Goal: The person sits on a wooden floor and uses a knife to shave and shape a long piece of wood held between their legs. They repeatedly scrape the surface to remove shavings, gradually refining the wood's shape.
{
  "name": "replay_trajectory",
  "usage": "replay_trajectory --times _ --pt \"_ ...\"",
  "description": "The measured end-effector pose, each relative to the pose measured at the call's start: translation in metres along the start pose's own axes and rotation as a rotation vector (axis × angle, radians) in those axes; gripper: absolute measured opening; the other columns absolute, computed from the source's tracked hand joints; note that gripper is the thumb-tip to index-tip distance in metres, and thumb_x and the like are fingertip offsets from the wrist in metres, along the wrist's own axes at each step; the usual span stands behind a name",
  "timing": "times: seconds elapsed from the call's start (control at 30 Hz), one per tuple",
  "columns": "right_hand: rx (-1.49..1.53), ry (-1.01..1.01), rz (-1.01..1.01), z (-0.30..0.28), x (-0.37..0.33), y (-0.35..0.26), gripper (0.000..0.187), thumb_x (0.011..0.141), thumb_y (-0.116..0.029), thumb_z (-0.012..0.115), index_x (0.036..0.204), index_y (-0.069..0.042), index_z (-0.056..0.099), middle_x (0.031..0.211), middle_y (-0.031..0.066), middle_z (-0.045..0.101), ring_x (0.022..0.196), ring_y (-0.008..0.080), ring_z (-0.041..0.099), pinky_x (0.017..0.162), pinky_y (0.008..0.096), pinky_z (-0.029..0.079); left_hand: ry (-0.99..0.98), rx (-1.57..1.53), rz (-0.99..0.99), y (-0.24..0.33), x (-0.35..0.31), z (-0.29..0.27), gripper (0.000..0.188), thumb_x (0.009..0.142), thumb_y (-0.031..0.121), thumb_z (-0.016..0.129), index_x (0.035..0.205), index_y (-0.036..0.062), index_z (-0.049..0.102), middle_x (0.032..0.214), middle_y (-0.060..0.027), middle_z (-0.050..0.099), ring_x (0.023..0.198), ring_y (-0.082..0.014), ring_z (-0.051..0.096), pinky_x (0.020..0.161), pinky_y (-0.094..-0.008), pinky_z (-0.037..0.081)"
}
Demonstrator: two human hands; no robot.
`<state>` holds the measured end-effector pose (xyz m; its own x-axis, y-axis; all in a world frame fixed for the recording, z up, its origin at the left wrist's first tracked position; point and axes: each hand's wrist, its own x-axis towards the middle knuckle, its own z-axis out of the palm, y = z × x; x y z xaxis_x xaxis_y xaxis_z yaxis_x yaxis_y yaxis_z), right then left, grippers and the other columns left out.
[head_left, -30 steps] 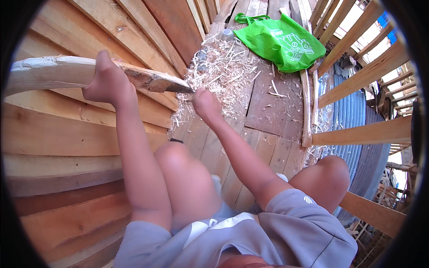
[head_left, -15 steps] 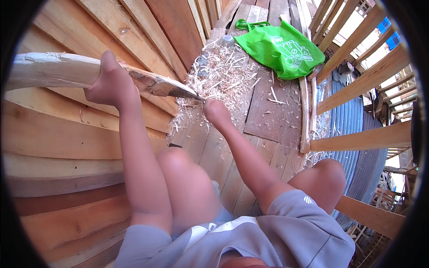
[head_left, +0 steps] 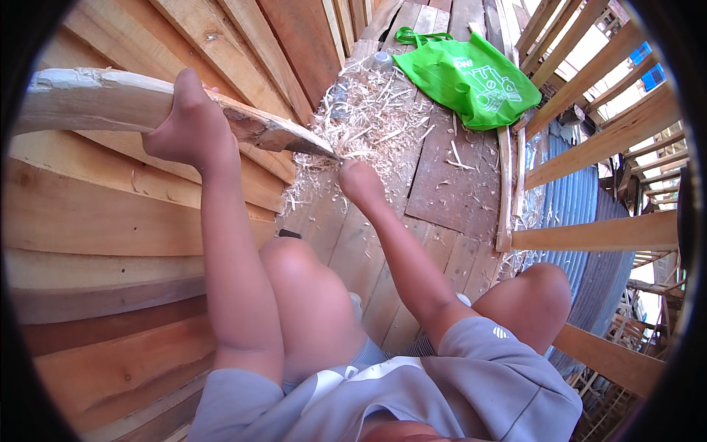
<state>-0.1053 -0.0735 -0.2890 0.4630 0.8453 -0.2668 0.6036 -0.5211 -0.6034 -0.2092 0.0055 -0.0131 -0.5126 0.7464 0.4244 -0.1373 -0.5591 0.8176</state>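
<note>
While the left hand (head_left: 191, 127) is wrapped around a long, pale piece of wood (head_left: 92, 99) in the head view, its fingers clamped on it and mostly hidden behind it, the right hand (head_left: 358, 182) is closed at the other end of the wood, on the handle of a knife (head_left: 312, 146). The right fingers look curled together around that handle, which the fist covers. The wood runs from the left edge of the view, in front of the plank wall (head_left: 103, 210), through the left grip and on toward the right fist; its surface is whitish and rough to the left, browner beyond the left hand. The knife's dark blade lies along the wood's narrowing end, though whether the edge is biting in cannot be told. Below and beyond the right hand, curled wood shavings (head_left: 383, 132) are heaped on the board floor (head_left: 342, 247), with a clear container (head_left: 381, 62) at the far side of the heap. A bright green bag (head_left: 471, 85) lies to the right of it, near the slatted railing (head_left: 596, 232), outside which blue-grey corrugated sheets (head_left: 573, 197) show.
</note>
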Motion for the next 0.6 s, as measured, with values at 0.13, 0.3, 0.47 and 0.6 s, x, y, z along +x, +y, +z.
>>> replay_trajectory --times 0.13,0.3,0.47,0.6 --pt "0.336 0.056 0.066 -0.046 -0.028 -0.058 0.06 0.098 -0.036 0.03 0.106 0.013 0.065 0.101 0.0371 0.064 0.087 0.0551 0.063 0.092 0.0566 0.047 -0.01 0.026 0.044 -0.002 0.002 -0.003 0.015 0.069 0.0 0.063 0.072 -0.0061 0.049 0.07 -0.008 0.055 0.053 -0.0142 0.051 0.047 -0.029 0.048" --pt "0.07 -0.003 -0.052 -0.019 0.001 0.014 0.051 0.097 -0.03 0.034 0.104 0.009 0.066 0.104 0.0353 0.064 0.096 0.05 0.064 0.091 0.0535 0.049 -0.021 -0.002 0.073 0.001 -0.004 0.001 0.016 0.069 0.0 0.063 0.07 -0.0057 0.048 0.067 -0.0075 0.054 0.054 -0.014 0.051 0.046 -0.0297 0.047" --pt "0.201 0.007 0.01 -0.066 -0.029 -0.073 0.047 0.097 -0.027 0.035 0.106 0.008 0.066 0.1 0.0296 0.068 0.094 0.0477 0.066 0.088 0.0523 0.051 0.0 0.01 0.056 -0.002 0.005 -0.004 0.018 0.069 0.0 0.064 0.067 -0.0069 0.047 0.065 -0.0067 0.053 0.053 -0.0138 0.051 0.046 -0.0288 0.046" --pt "0.258 0.011 0.179 0.0 0.004 0.024 0.055 0.097 -0.034 0.031 0.105 0.007 0.067 0.104 0.032 0.066 0.102 0.048 0.063 0.093 0.0528 0.048 -0.027 -0.002 0.018 0.003 -0.009 0.007 0.019 0.069 0.001 0.064 0.066 -0.0065 0.046 0.065 -0.0069 0.053 0.052 -0.0138 0.051 0.046 -0.0287 0.045"
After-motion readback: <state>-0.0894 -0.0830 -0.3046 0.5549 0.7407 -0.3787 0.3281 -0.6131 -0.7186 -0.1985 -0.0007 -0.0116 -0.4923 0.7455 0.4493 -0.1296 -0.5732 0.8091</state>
